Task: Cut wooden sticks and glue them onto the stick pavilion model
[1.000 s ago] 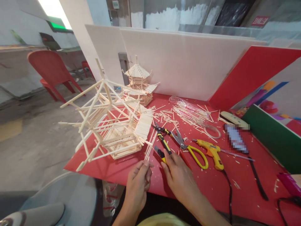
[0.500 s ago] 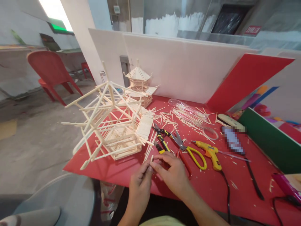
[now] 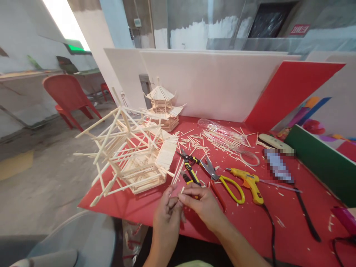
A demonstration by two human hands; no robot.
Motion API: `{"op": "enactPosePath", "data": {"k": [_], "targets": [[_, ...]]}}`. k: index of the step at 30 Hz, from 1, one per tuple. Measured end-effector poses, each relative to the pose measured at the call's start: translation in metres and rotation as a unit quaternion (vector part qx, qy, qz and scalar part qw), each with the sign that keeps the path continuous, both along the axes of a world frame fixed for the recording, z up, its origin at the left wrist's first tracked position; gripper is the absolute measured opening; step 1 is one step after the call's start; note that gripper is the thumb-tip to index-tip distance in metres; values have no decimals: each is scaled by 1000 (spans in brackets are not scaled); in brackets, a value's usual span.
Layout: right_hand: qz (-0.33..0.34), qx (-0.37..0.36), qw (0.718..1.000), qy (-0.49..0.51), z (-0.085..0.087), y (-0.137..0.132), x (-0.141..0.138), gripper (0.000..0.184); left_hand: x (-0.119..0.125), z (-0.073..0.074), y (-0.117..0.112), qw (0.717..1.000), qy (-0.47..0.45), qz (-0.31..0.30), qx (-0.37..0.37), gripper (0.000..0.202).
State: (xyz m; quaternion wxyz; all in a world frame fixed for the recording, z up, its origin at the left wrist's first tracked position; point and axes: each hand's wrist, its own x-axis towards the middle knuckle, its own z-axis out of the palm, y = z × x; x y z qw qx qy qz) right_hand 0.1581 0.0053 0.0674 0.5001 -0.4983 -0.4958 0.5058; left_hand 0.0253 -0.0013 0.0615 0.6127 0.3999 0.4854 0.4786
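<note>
My right hand [image 3: 204,204] pinches a short wooden stick [image 3: 182,190] between thumb and fingers, its pale end poking up. Against those fingertips, my left hand [image 3: 168,215] is curled closed; whatever lies between its thumb and fingers is hidden. Beyond my hands, on the left, stands an open frame model of a pagoda roof [image 3: 125,148] made of thin sticks, with one slatted roof panel [image 3: 167,150] on its right side. Just ahead of my right hand lie yellow-and-black pliers [image 3: 191,172], shears with yellow handles [image 3: 232,189] and a red-handled tool [image 3: 218,196].
A smaller finished stick pagoda [image 3: 161,104] stands at the back. Loose sticks [image 3: 222,139] in clear plastic and cut bits are scattered over the red tabletop [image 3: 250,230]. A yellow glue gun [image 3: 247,181] with a black cord lies to the right. White boards [image 3: 208,81] lean behind.
The view has shifted slightly. My left fingers have opened a little from the stick's end and shifted, while my right hand keeps its pinch on the stick.
</note>
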Motion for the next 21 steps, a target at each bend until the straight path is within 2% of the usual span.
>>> {"op": "enactPosePath", "data": {"k": [2, 5, 8, 10, 13, 17, 19, 21], "targets": [[16, -5, 1000, 20, 0, 1, 4, 28, 3, 1, 0, 1000, -9, -16, -16, 53], [43, -11, 998, 42, 0, 1, 8, 34, 6, 6, -1, 997, -49, -30, -54, 54], [36, 2, 998, 46, 0, -5, 7, 31, 6, 14, -3, 992, -98, 17, -84, 46], [-19, 52, 998, -3, 0, -13, 2, 26, 5, 19, -5, 984, -128, 74, -96, 36], [-79, 143, 980, -112, -1, -29, -7, 18, 0, 27, -10, 971, -162, 138, -113, 34], [-56, 206, 962, -173, 1, -37, -23, 13, -6, 36, -13, 951, -208, 169, -154, 33], [-59, 247, 947, -197, 5, -33, -30, 5, -9, 40, -11, 944, -230, 170, -163, 30], [-73, 280, 931, -221, 12, -26, -36, 7, -11, 43, -7, 942, -244, 173, -153, 30]]}}
